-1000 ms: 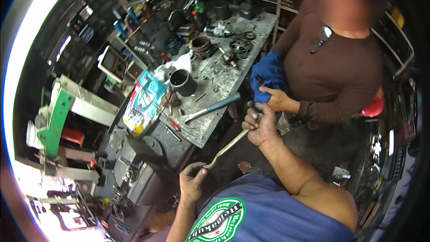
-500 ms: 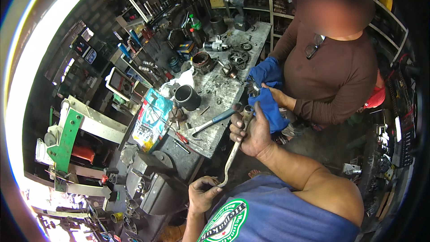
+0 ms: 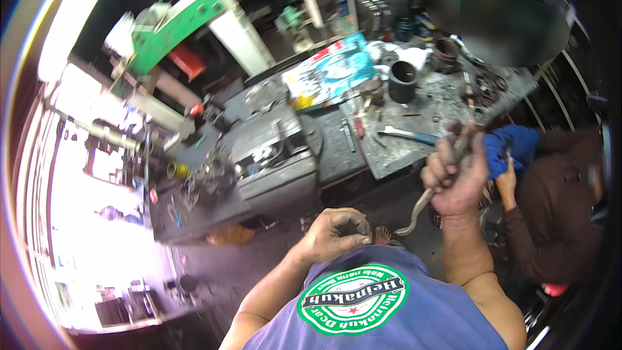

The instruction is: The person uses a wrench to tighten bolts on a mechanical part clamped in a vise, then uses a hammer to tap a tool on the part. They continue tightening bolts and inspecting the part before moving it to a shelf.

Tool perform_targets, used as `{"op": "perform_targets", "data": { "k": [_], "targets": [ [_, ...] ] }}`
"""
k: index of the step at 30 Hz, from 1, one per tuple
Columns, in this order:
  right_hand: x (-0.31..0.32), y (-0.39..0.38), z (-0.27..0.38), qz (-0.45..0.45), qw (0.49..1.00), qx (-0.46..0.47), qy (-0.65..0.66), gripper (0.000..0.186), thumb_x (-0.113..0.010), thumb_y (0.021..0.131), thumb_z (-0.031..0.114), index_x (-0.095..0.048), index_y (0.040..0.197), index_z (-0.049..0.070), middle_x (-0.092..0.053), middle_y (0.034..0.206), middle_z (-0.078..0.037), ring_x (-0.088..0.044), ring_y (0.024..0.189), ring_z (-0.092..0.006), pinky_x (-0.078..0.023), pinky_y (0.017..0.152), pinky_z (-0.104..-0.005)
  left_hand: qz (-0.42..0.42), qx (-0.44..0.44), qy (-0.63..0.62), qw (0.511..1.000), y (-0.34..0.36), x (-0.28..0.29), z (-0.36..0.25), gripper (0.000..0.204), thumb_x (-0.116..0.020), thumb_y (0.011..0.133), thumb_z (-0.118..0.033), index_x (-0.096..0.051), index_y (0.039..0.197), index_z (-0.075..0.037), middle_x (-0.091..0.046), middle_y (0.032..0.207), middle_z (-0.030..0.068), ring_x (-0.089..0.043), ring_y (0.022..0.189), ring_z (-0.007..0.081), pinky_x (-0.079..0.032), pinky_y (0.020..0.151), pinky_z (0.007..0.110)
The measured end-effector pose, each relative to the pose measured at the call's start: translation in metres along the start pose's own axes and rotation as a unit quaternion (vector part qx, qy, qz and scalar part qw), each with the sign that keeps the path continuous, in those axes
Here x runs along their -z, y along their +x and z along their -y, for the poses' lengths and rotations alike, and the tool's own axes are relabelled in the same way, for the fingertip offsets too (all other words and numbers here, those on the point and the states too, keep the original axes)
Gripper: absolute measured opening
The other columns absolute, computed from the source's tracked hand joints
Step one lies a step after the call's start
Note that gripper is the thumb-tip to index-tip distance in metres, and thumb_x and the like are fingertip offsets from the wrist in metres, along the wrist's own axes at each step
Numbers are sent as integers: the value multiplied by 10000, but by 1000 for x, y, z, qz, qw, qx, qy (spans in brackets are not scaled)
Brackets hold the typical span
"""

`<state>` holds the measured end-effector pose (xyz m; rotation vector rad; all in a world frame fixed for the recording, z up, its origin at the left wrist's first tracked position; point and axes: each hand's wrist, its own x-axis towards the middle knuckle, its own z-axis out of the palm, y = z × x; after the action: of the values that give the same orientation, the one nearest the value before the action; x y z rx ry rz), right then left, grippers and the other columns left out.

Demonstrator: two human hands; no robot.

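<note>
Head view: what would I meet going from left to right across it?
Green painted steel beam, grey metal bench vise, person's bare left hand, black hollow cylinder, person's right hand gripping a bent metal bar, blue cloth, another person's brown long-sleeved shirt.

In the frame's upper right, a cylinder stands on the table, right of a bag, with the bar (in the right hand) below.

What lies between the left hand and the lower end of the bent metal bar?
In the head view, a foot, farther down, shows in the gap between the left hand and the bent metal bar.
</note>
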<state>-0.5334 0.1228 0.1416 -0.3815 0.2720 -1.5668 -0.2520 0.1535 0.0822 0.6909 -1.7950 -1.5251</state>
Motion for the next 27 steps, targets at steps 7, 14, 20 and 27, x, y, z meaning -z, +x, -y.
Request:
{"op": "perform_targets", "data": {
  "k": [7,14,20,27],
  "targets": [
    [-57,57,-45,106,977,39,-178,506,-429,1127,553,-556,1011,77,-392,636,1,-364,468,-114,-358,415,-289,-238,-43,-28,970,-85,114,-12,251,-849,902,-216,-785,1002,5,-809,1009,131,-754,979,254,-552,1008,443],
    [-153,133,-134,207,945,66,-245,667,-427,1150,461,-342,1611,-14,-471,728,-31,-424,502,-113,-406,419,-271,-437,-56,-73,894,-136,249,6,377,-802,956,-273,-663,1143,24,-723,1007,126,-692,932,206,-548,891,358],
    [-194,192,-201,244,922,48,-297,705,-374,1132,609,-494,1442,-13,-375,677,25,-386,500,-90,-401,440,-272,-404,8,-100,909,-110,311,20,278,-771,980,-141,-661,1189,6,-721,1023,99,-694,994,189,-553,939,351],
    [-179,248,-257,99,944,-82,-304,650,-329,1158,571,-483,1513,49,-322,694,56,-282,492,-46,-270,419,-221,-243,15,75,967,-10,343,11,325,-788,938,-148,-727,1219,2,-768,1144,133,-721,1046,229,-552,966,379]
  ]
}}
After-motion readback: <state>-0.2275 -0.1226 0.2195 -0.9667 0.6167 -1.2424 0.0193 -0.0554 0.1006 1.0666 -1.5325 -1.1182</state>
